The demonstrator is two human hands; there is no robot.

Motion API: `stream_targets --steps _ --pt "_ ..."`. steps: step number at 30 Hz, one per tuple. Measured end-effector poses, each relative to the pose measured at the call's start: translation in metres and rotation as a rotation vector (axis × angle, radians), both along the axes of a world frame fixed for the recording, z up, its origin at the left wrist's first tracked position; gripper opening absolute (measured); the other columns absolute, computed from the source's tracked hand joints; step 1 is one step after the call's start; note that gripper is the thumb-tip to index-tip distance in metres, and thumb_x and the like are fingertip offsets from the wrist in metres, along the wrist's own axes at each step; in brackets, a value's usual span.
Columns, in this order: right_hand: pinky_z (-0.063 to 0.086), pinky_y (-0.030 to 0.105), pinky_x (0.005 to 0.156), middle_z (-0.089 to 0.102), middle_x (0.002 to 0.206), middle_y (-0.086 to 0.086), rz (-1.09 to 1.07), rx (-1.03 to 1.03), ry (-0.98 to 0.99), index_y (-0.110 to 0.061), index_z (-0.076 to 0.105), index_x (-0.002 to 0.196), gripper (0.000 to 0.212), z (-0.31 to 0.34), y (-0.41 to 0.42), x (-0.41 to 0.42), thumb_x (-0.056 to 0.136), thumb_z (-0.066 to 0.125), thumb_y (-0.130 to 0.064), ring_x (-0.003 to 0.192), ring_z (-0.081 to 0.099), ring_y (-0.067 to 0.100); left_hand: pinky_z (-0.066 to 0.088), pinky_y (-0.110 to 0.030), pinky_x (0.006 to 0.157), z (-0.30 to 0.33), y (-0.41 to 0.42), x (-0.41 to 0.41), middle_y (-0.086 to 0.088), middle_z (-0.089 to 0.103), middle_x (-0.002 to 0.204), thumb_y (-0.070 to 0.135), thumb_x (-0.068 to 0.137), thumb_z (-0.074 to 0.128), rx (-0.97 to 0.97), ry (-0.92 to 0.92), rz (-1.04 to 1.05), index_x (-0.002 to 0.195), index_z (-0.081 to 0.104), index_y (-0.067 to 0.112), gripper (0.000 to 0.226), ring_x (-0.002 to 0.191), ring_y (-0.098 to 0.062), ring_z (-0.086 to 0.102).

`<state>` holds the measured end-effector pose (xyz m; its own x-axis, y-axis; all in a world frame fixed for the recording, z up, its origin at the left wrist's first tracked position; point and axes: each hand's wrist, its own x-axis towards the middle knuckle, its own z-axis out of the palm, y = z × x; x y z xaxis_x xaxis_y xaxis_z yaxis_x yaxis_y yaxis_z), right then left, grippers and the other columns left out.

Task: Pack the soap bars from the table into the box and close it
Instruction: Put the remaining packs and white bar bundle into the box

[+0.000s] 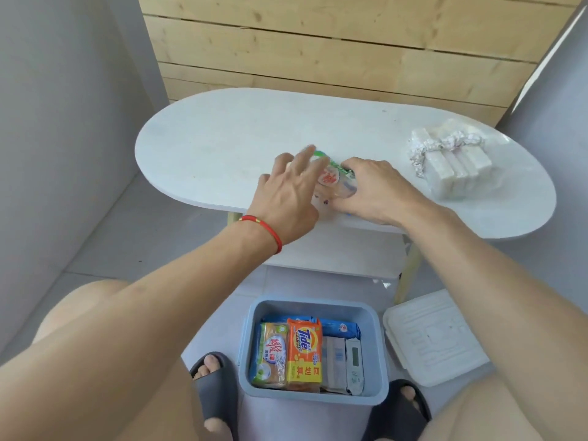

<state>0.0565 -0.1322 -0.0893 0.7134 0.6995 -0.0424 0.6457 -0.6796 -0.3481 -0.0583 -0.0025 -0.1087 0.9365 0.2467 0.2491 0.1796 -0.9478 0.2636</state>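
A wrapped soap bar (334, 179) on the white table (222, 138) is gripped by the right hand (372, 192), while the left hand (286, 195), fingers spread, is laid against its left side. Below both hands, the open grey box (313, 396) is seen holding a Tide bar (304, 354); a clear-wrapped soap bundle (455, 163) lies right of the right hand.

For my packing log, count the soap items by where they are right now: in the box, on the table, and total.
In the box: 5 packs
On the table: 2 (green-wrapped pack under both hands, clear-wrapped bundle of white bars)
Total: 7
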Motion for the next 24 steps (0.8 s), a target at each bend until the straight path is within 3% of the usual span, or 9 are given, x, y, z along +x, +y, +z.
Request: stream_targets --steps 4,6,9,12,14,16,19,24 --pt "0.054 0.026 0.081 0.07 0.109 -0.015 0.191 0.015 0.149 -0.034 0.062 0.125 0.07 0.013 -0.036 -0.014 0.058 0.07 -0.053 0.095 0.065 0.008 0.047 -0.045 0.092 0.0 -0.003 -0.024 0.0 0.055 0.133 0.031 0.086 0.06 0.125 -0.005 -0.221 0.136 0.05 0.021 0.053 0.123 -0.025 0.047" --pt "0.048 0.012 0.081 0.068 0.116 -0.022 0.25 0.018 0.191 -0.036 0.059 0.132 0.07 0.012 -0.051 -0.019 0.064 0.075 -0.045 0.102 0.064 -0.001 0.051 -0.042 0.082 -0.001 -0.009 -0.041 -0.005 0.057 0.127 0.03 0.086 0.06 0.229 -0.028 -0.242 0.135 0.053 0.018 0.051 0.115 -0.027 0.051" --pt "0.044 0.005 0.087 0.063 0.125 -0.028 0.311 0.033 0.335 -0.039 0.055 0.137 0.068 0.003 -0.069 -0.035 0.072 0.073 -0.043 0.114 0.056 -0.014 0.052 -0.04 0.063 -0.015 -0.024 -0.071 -0.007 0.064 0.109 0.02 0.084 0.057 0.31 -0.126 -0.305 0.123 0.062 0.013 0.041 0.095 -0.028 0.059" --pt "0.044 0.011 0.095 0.057 0.14 -0.023 0.377 -0.117 0.39 -0.039 0.048 0.144 0.065 -0.018 -0.087 -0.054 0.084 0.066 -0.058 0.12 0.054 -0.009 0.054 -0.042 0.061 -0.053 -0.037 -0.098 -0.004 0.063 0.102 0.023 0.087 0.057 0.139 0.002 -0.389 0.12 0.06 0.014 0.034 0.087 -0.025 0.059" --pt "0.044 0.029 0.107 0.049 0.149 -0.017 0.422 -0.301 0.323 -0.04 0.038 0.149 0.07 -0.029 -0.095 -0.058 0.088 0.054 -0.07 0.13 0.05 0.001 0.053 -0.043 0.066 -0.083 -0.038 -0.104 -0.003 0.063 0.1 0.028 0.089 0.057 0.005 0.169 -0.352 0.117 0.058 0.016 0.03 0.088 -0.026 0.059" --pt "0.041 0.038 0.112 0.047 0.152 -0.016 0.43 -0.389 0.226 -0.041 0.036 0.15 0.067 -0.033 -0.101 -0.055 0.091 0.047 -0.071 0.136 0.045 0.006 0.052 -0.04 0.071 -0.115 -0.036 -0.101 -0.004 0.065 0.101 0.031 0.094 0.054 0.039 0.345 -0.282 0.114 0.055 0.015 0.026 0.089 -0.026 0.06" --pt "0.044 0.032 0.108 0.056 0.144 -0.014 0.388 -0.305 0.217 -0.038 0.042 0.147 0.057 -0.033 -0.108 -0.05 0.096 0.049 -0.062 0.126 0.053 0.002 0.055 -0.039 0.076 -0.16 -0.033 -0.092 -0.009 0.064 0.109 0.024 0.095 0.055 0.125 0.536 -0.167 0.118 0.049 0.011 0.027 0.094 -0.026 0.06" --pt "0.043 0.033 0.107 0.055 0.144 -0.008 0.399 -0.377 0.132 -0.036 0.04 0.149 0.052 -0.041 -0.117 -0.051 0.1 0.048 -0.052 0.13 0.052 0.009 0.053 -0.041 0.076 -0.203 -0.034 -0.077 -0.013 0.048 0.126 0.012 0.091 0.059 0.19 0.578 -0.095 0.126 0.047 0.01 0.037 0.107 -0.03 0.052"
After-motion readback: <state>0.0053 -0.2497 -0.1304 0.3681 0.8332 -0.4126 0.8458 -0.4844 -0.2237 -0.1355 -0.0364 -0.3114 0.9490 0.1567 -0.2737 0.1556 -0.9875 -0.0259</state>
